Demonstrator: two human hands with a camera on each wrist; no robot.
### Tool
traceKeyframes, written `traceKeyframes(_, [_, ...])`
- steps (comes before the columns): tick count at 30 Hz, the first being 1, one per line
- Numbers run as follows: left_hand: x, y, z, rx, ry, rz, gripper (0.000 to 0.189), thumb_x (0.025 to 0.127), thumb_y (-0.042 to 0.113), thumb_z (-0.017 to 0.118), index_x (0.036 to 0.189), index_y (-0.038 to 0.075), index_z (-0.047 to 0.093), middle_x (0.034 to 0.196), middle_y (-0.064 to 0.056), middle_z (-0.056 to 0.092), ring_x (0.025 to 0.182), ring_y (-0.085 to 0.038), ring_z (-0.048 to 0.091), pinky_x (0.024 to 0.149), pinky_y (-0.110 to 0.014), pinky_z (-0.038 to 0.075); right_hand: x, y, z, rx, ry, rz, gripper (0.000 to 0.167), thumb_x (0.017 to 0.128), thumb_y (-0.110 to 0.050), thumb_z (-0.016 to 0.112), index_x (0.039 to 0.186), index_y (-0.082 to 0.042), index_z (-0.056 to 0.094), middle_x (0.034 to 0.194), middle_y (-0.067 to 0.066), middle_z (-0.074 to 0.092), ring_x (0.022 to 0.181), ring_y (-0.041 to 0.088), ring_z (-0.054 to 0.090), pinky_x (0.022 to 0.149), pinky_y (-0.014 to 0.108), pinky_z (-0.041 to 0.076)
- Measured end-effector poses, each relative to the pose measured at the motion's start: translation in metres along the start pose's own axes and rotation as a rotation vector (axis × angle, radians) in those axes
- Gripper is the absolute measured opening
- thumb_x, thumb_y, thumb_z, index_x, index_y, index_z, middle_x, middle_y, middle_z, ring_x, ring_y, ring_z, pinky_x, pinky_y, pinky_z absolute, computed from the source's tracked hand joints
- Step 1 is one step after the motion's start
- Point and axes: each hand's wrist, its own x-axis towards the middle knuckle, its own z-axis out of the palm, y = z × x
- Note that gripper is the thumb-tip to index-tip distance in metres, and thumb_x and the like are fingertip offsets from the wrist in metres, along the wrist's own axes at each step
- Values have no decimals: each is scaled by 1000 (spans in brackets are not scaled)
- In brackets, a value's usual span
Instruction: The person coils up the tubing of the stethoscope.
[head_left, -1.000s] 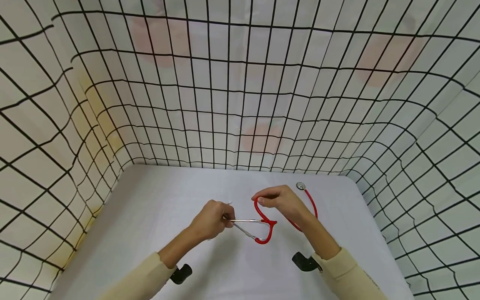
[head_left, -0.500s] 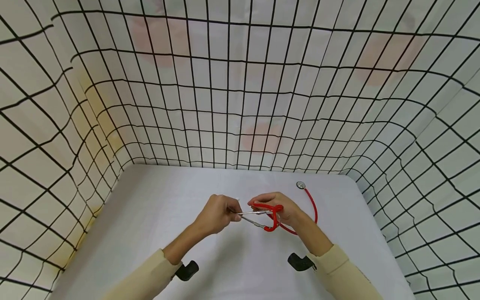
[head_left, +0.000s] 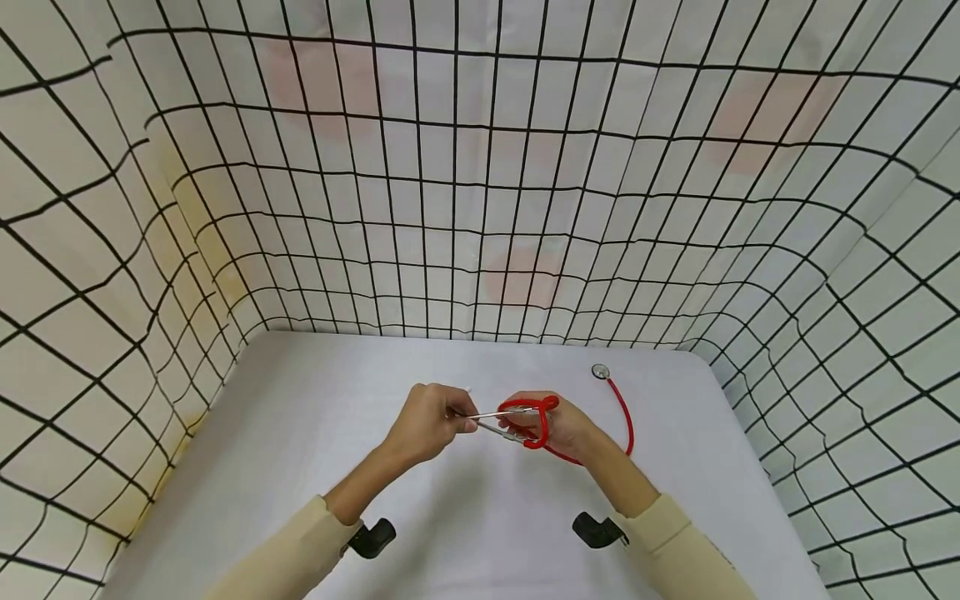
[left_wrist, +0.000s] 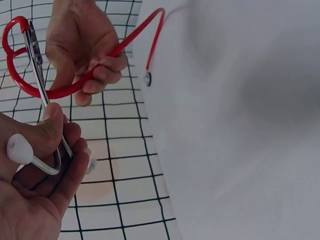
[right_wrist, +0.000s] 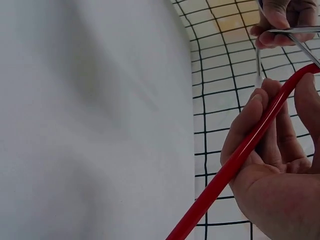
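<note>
A red stethoscope [head_left: 543, 425] is held up between both hands above the white table. Its metal ear tubes are pinched by my left hand [head_left: 427, 423], close to the ear tips. In the left wrist view a white ear tip [left_wrist: 19, 149] pokes out beside the thumb. My right hand [head_left: 570, 429] has its fingers curled round the red tubing [right_wrist: 240, 155], which is bent back in a loop across the ear tubes. From there the tubing runs down to the table, where the round chest piece [head_left: 601, 372] lies farther back on the right.
White table [head_left: 322, 375] lies under both hands. Pale walls with a black grid [head_left: 465, 208] enclose it at the back and both sides. A black wrist camera [head_left: 372, 538] hangs at the left sleeve, and another black camera [head_left: 596, 530] at the right one.
My right hand has come down and in towards the left hand, bringing the red tubing into a loop over the metal tubes. The left hand has risen slightly, still pinching them. The chest piece stays put.
</note>
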Motion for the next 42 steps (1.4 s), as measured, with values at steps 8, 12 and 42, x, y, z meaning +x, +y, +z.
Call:
traceKeyframes(8, [4, -8, 2, 19, 91, -4, 9, 78, -1, 83, 78, 6, 77, 71, 0, 74, 61, -7, 62, 56, -21, 50, 5, 12, 2, -58, 100, 36, 43, 93, -36, 73, 119, -2, 71, 104, 6, 73, 96, 25, 69, 86, 27, 55])
traceKeyframes(12, [5, -16, 3, 47, 147, -21, 9, 78, -2, 82, 78, 6, 78, 72, 0, 74, 61, -9, 62, 57, -22, 50, 7, 16, 6, -84, 113, 47, 45, 95, -38, 70, 118, 1, 69, 103, 10, 72, 88, 23, 70, 83, 26, 57])
traceKeyframes(42, [6, -59, 3, 206, 284, -222, 10, 78, 5, 82, 72, 9, 76, 64, 2, 72, 56, -8, 59, 54, -28, 46, 1, 23, 22, -353, 100, 29, 20, 92, -11, 69, 109, -2, 74, 84, 8, 71, 74, 19, 65, 72, 30, 58])
